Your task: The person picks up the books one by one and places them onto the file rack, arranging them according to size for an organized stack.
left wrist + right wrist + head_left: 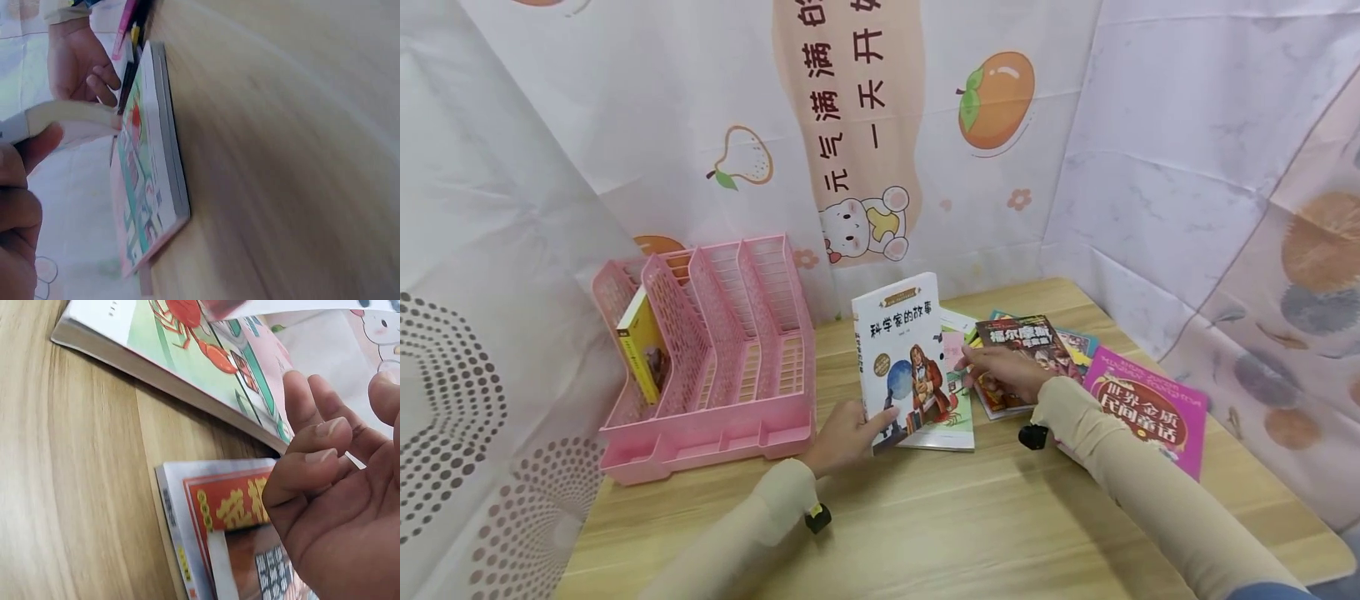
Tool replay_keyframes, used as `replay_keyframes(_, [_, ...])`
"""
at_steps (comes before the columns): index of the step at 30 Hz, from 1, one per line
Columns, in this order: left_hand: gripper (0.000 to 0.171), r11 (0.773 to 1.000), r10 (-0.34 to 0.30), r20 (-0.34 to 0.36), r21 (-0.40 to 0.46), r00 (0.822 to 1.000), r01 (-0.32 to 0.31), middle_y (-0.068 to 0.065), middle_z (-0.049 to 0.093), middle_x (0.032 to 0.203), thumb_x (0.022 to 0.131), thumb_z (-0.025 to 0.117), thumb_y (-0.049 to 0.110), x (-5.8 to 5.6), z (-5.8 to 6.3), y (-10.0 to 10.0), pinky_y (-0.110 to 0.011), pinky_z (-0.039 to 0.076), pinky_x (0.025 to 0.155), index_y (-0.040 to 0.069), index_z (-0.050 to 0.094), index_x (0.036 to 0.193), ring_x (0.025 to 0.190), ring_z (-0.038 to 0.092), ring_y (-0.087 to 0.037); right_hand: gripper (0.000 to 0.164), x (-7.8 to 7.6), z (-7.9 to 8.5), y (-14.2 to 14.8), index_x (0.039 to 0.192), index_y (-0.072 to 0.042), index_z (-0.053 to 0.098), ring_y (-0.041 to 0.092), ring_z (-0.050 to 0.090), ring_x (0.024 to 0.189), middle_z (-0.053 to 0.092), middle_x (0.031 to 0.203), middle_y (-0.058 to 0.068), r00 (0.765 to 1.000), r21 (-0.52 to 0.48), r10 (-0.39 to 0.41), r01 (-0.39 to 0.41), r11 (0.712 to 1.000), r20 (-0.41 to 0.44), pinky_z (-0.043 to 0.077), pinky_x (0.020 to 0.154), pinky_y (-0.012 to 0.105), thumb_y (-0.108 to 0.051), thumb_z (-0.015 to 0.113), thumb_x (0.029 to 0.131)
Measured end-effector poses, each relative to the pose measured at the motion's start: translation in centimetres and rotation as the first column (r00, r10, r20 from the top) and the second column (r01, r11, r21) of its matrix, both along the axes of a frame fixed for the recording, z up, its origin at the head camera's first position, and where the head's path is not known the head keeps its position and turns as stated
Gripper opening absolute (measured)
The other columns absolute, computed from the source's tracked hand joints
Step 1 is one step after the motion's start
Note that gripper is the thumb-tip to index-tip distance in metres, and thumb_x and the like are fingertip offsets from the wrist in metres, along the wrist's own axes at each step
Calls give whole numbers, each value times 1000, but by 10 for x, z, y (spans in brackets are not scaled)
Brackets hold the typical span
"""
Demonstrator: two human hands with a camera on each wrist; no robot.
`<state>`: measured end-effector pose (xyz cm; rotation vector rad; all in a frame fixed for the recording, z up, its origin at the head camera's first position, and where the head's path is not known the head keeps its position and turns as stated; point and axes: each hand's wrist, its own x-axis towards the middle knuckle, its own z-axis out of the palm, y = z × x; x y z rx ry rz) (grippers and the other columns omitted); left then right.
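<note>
A white storybook (898,358) with a long-haired figure and a globe on its cover is held tilted up above the table, cover towards me. My left hand (847,437) grips it at the lower left corner, thumb on the cover. Just right of the book, my right hand (1006,371) hovers with loosely bent fingers and nothing in them, as the right wrist view shows. Partly hidden behind the raised book lies a pink-and-green book (187,356) with a red crab on it. Below the right hand is a dark-covered book (1026,333) on a small pile.
On the left stands a pink slotted book rack (707,437), with a yellow book (643,350) upright in its leftmost slot. A magenta book (1150,408) lies under the right forearm. A printed curtain (700,100) hangs behind the wooden table (910,533).
</note>
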<state>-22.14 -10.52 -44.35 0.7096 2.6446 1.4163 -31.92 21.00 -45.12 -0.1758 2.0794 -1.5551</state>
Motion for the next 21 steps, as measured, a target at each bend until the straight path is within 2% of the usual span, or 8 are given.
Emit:
replay_keyframes(3, [45, 998, 39, -91, -38, 995, -43, 5, 66, 70, 95, 52, 48, 1, 0, -4, -23, 42, 44, 9, 72, 89, 52, 52, -4, 64, 0, -1, -7, 127, -1, 52, 16, 29, 48, 62, 94, 19, 999, -50, 12, -10, 999, 38, 25, 45, 32, -55, 34, 99])
replay_keyframes(7, [44, 994, 92, -206, -43, 974, -103, -1, 71, 86, 97, 52, 44, 3, -1, -10, -23, 46, 50, 4, 69, 107, 60, 55, -5, 69, 2, -2, -16, 128, 0, 51, 17, 27, 48, 63, 93, 18, 998, -58, 27, -23, 998, 64, 23, 46, 34, -59, 32, 97])
replay_keyframes(10, [43, 991, 126, -264, -11, 956, -134, -4, 70, 105, 97, 53, 39, 1, 0, -14, -27, 54, 66, 6, 62, 122, 76, 62, -6, 70, 3, -1, -22, 126, -2, 54, 18, 32, 52, 65, 95, 20, 998, -9, 41, -41, 999, 37, 28, 49, 34, -61, 31, 96])
replay_keyframes(14, [43, 989, 148, -278, 49, 949, -140, -2, 62, 124, 97, 55, 35, -3, 6, -20, -36, 52, 84, 15, 52, 136, 103, 63, -12, 72, 4, 1, -29, 124, -1, 55, 20, 37, 56, 63, 101, 26, 998, 8, 64, -64, 998, 24, 31, 52, 35, -62, 27, 96])
replay_keyframes(17, [44, 987, 155, -303, 92, 940, -133, -3, 60, 128, 97, 56, 31, -7, 10, -26, -39, 51, 87, 16, 49, 138, 109, 61, -16, 77, 4, 3, -35, 124, -1, 54, 19, 39, 57, 61, 103, 28, 997, -5, 70, -70, 998, 25, 32, 52, 35, -64, 20, 96])
replay_keyframes(21, [39, 981, 186, -364, 124, 913, -150, -7, 66, 116, 96, 58, 29, -12, 13, -34, -33, 54, 77, 7, 56, 128, 97, 65, -14, 80, 4, 3, -44, 123, -1, 54, 19, 41, 56, 62, 100, 26, 997, -18, 63, -62, 998, 34, 33, 52, 32, -66, 16, 95])
